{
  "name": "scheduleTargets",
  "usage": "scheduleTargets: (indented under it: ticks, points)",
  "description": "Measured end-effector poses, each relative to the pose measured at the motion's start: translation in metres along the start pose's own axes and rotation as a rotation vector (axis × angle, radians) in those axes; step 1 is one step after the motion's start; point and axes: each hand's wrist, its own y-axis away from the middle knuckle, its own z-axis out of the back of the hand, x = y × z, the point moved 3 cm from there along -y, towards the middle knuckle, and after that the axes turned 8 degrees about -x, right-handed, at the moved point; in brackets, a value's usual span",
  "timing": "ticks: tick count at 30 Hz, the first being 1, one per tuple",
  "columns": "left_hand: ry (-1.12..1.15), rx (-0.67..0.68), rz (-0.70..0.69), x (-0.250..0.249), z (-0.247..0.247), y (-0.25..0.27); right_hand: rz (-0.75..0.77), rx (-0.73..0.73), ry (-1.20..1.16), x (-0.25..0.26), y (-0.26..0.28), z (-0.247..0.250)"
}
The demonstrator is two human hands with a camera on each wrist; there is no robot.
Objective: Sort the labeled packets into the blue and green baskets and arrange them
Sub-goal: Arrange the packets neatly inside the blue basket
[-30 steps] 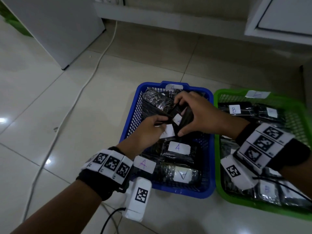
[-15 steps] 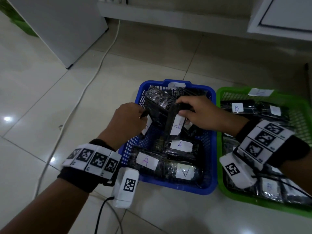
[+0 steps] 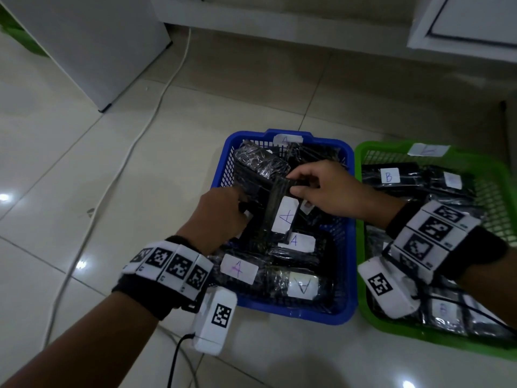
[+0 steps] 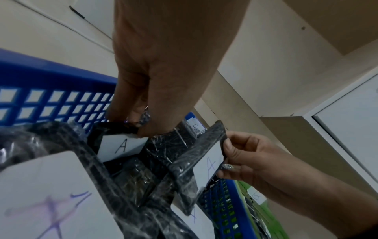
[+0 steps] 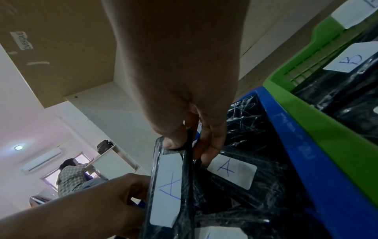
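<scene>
The blue basket [image 3: 348,278] holds several black wrapped packets with white "A" labels. My right hand [image 3: 321,189] pinches the top edge of an upright "A" packet [image 3: 279,214] in the middle of the basket; the right wrist view shows the right hand [image 5: 190,139] pinching that packet [image 5: 167,186]. My left hand [image 3: 221,214] grips another "A" packet [image 4: 120,143] at the basket's left side, mostly hidden behind the hand in the head view. To the right, the green basket [image 3: 375,152] holds packets labeled "B" [image 3: 389,175].
Both baskets sit on a pale tiled floor. A white cable [image 3: 134,141] runs across the floor at the left. A white cabinet [image 3: 84,43] stands at the back left, and a low white ledge [image 3: 279,21] runs along the back. A person [image 5: 71,176] sits far off.
Both hands have shifted to separate packets: the right one now holds an "A" packet upright, while the left moved to the basket's left side and took hold of another packet.
</scene>
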Motion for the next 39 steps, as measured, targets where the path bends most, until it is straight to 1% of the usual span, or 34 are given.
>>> scheduleTargets:
  ticks: [4, 7, 12, 14, 15, 19, 21, 22, 23, 24, 25, 26, 27, 28, 29, 31, 32, 33, 35, 37, 39]
  points:
    - [-0.113, -0.004, -0.005, 0.006, 0.002, -0.006, -0.016, 0.003, -0.012, -0.003, -0.003, 0.0]
    - [-0.142, 0.006, 0.001, 0.007, 0.003, -0.008, -0.005, -0.011, -0.002, -0.005, -0.006, 0.001]
    - [-0.028, 0.067, 0.053, 0.012, 0.001, -0.008, -0.004, -0.018, -0.013, -0.006, -0.005, 0.001]
    - [0.024, 0.075, 0.05, 0.012, 0.002, -0.009, -0.01, -0.017, -0.038, -0.005, -0.003, -0.001]
    - [0.014, 0.08, 0.048, 0.012, 0.003, -0.009, -0.013, -0.014, -0.049, -0.005, -0.003, -0.002]
    - [-0.241, 0.071, -0.011, 0.012, 0.007, -0.007, -0.001, -0.009, -0.044, -0.001, -0.003, -0.005]
    - [-0.295, 0.019, -0.042, 0.012, 0.013, -0.008, 0.01, -0.019, -0.042, 0.003, -0.002, -0.004]
    - [-0.255, -0.039, -0.069, 0.011, 0.018, -0.009, 0.013, -0.027, -0.042, 0.004, -0.002, -0.003]
    - [-0.13, -0.085, -0.102, 0.009, 0.023, -0.009, 0.0, -0.032, -0.052, 0.004, -0.003, -0.002]
    - [0.061, -0.095, -0.13, 0.007, 0.028, -0.009, -0.018, -0.032, -0.074, 0.004, -0.004, -0.001]
    - [0.278, -0.066, -0.136, 0.002, 0.034, -0.008, -0.033, -0.03, -0.096, 0.004, -0.005, -0.001]
    - [0.458, -0.007, -0.132, -0.003, 0.039, -0.005, -0.039, -0.031, -0.114, 0.005, -0.006, -0.002]
    - [0.559, 0.041, -0.12, -0.007, 0.042, -0.002, -0.042, -0.038, -0.134, 0.007, -0.006, -0.003]
    - [0.575, 0.062, -0.107, -0.009, 0.043, -0.002, -0.046, -0.05, -0.163, 0.009, -0.007, -0.004]
    - [0.549, 0.053, -0.106, -0.008, 0.043, -0.003, -0.052, -0.06, -0.21, 0.012, -0.007, -0.005]
    - [0.452, -0.007, -0.093, -0.001, 0.043, -0.006, -0.085, -0.046, -0.285, 0.016, -0.007, -0.009]
    - [0.399, -0.035, -0.068, 0.003, 0.043, -0.007, -0.086, -0.027, -0.253, 0.016, -0.008, -0.011]
    - [0.343, -0.061, -0.035, 0.006, 0.044, -0.008, -0.064, -0.006, -0.167, 0.015, -0.009, -0.013]
    - [0.193, -0.11, 0.039, 0.013, 0.043, -0.009, 0.023, 0.025, 0.015, 0.014, -0.01, -0.016]
    - [0.122, -0.111, 0.094, 0.016, 0.036, -0.007, 0.092, 0.054, 0.106, 0.014, -0.009, -0.017]
    - [0.066, -0.089, 0.102, 0.014, 0.024, -0.006, 0.138, 0.098, 0.177, 0.014, -0.007, -0.017]
